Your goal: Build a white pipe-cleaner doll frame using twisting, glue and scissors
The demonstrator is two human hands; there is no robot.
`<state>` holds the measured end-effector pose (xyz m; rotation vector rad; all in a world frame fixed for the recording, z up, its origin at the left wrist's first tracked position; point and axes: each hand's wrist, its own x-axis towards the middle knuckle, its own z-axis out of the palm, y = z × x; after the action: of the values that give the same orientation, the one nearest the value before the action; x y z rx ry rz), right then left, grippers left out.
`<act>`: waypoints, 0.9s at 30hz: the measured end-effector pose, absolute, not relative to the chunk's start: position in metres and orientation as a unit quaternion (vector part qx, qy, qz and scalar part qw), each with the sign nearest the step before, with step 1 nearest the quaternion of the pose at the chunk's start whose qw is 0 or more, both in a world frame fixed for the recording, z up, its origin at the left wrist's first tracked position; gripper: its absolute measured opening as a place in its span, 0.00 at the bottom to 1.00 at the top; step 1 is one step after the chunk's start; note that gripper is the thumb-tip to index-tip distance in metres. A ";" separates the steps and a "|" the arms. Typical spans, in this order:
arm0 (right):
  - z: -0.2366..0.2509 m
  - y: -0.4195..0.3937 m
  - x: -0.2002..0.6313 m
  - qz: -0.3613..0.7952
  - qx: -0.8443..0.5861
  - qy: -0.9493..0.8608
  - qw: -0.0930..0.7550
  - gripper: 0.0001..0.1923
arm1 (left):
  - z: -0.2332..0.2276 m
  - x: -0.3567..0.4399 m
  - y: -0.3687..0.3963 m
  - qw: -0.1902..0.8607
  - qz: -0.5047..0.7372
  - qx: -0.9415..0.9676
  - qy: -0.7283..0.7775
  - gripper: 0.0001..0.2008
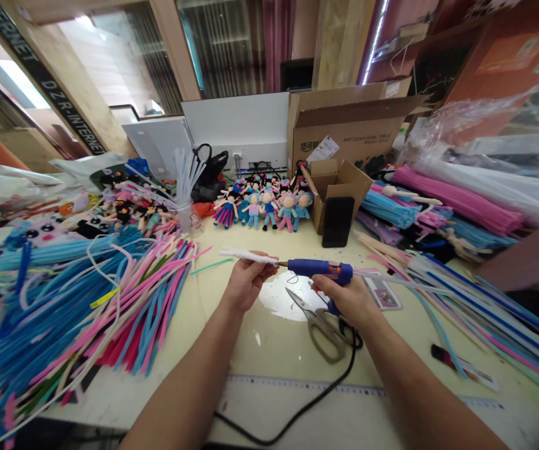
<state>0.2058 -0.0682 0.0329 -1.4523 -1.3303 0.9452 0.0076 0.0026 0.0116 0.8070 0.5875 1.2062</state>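
Note:
Between the thumb and fingers of my left hand (249, 282) is a white pipe cleaner piece (250, 257), held roughly level above the table. My right hand (351, 295) is wrapped round the handle of a blue glue gun (320, 269). The gun points left, and its nozzle meets or nearly meets the white piece's right end; contact is too small to tell. A clear glue stick (405, 284) trails from the gun's back. Below the gun lie scissors (326, 331) with their blades toward the upper left. The gun's black cord (313, 403) curves down to the table's front edge.
Bundles of coloured pipe cleaners (77, 300) cover the left side, with more strips (475, 306) at right. Several small dolls (269, 206) stand at the back beside a cardboard box (335, 187) and a dark phone (338, 222). A ruler (297, 384) runs along the front.

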 end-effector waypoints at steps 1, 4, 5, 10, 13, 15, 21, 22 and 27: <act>0.034 -0.068 0.205 0.382 -0.587 -0.542 0.464 0.14 | 0.011 0.008 0.003 0.709 0.544 0.363 0.265 0.15; 0.036 -0.069 0.205 0.378 -0.589 -0.547 0.461 0.13 | 0.010 0.007 0.004 0.709 0.544 0.364 0.262 0.14; 0.037 -0.069 0.205 0.376 -0.592 -0.546 0.458 0.13 | 0.010 0.006 0.004 0.709 0.544 0.365 0.261 0.14; 0.037 -0.070 0.206 0.371 -0.599 -0.540 0.462 0.13 | 0.009 0.006 0.006 0.709 0.549 0.360 0.259 0.13; 0.038 -0.070 0.205 0.372 -0.598 -0.543 0.457 0.13 | 0.009 0.007 0.006 0.707 0.550 0.362 0.259 0.13; 0.039 -0.070 0.205 0.369 -0.605 -0.545 0.449 0.14 | 0.009 0.007 0.005 0.704 0.552 0.365 0.259 0.13; 0.035 -0.068 0.216 0.364 -0.639 -0.500 0.458 0.17 | 0.007 0.003 0.011 0.694 0.567 0.354 0.267 0.13; 0.033 -0.067 0.218 0.368 -0.637 -0.487 0.471 0.18 | 0.006 0.003 0.012 0.694 0.568 0.351 0.270 0.12; 0.022 -0.071 0.218 0.419 -0.597 -0.439 0.525 0.19 | 0.003 0.005 0.012 0.701 0.561 0.341 0.277 0.12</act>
<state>0.2181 -0.0707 0.0223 -1.4290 -1.0494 1.0032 0.0045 0.0117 0.0029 0.7604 0.6166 1.2501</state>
